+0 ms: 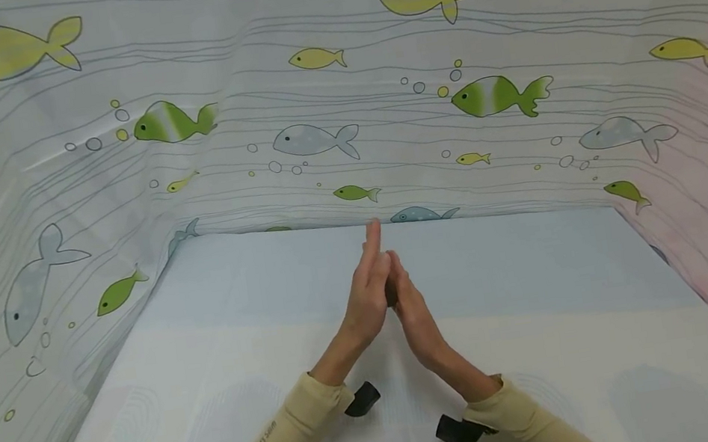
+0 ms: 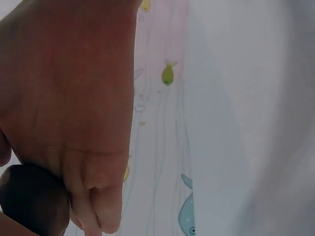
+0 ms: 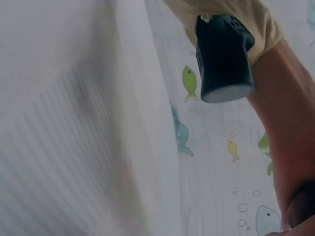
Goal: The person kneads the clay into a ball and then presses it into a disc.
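Observation:
My two hands meet palm to palm above the middle of the table. The left hand (image 1: 369,288) has straight fingers pointing up and away. The right hand (image 1: 413,312) presses against it from the right. A small dark round object (image 1: 391,294) shows between the palms. In the left wrist view it appears as a dark brown ball (image 2: 30,200) at the bottom left, wedged against a palm (image 2: 69,88). In the right wrist view only a dark edge of the object (image 3: 300,206) shows beside the left forearm (image 3: 285,132).
The table (image 1: 548,345) is covered with a pale white and blue cloth. A curtain printed with fish (image 1: 309,91) walls it in at the left, back and right. Both arms wear beige sleeves (image 1: 289,434) with black wrist cameras (image 1: 362,399).

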`<state>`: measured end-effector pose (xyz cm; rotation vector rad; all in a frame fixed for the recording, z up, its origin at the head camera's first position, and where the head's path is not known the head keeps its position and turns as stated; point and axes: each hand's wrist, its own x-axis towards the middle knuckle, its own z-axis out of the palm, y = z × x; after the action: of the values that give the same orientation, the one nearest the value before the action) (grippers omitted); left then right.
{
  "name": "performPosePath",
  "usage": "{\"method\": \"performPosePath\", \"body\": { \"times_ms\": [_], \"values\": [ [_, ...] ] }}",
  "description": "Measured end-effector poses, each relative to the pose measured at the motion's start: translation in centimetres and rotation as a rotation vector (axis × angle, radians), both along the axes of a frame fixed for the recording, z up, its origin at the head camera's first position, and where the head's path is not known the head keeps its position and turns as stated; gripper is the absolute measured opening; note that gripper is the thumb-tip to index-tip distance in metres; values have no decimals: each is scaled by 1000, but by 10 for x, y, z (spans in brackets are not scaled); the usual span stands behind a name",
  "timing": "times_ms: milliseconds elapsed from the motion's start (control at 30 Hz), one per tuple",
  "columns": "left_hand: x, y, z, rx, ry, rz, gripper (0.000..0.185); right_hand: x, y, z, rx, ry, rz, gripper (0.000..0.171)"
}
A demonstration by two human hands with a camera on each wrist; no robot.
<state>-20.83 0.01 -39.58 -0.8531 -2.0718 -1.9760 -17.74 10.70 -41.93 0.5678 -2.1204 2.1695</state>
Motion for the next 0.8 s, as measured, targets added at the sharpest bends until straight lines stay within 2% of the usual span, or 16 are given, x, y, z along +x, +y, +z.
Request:
{"method": "performPosePath", "body": {
  "times_ms": [167,400,667,800],
  "values": [
    [-10,-3,3,6,-5,16,61,10,-4,0,10,0,39,57],
    [-18,-7,1,-10,-31,34,64,17,-6,3,46,-60,39,60],
    [-23,-10,-10,-23,-58,11,64,19,-7,7,46,-23,54,60],
    [-24,-10,-18,-31,-106,0,65,18,-7,7,53,2,49,60]
  ]
}}
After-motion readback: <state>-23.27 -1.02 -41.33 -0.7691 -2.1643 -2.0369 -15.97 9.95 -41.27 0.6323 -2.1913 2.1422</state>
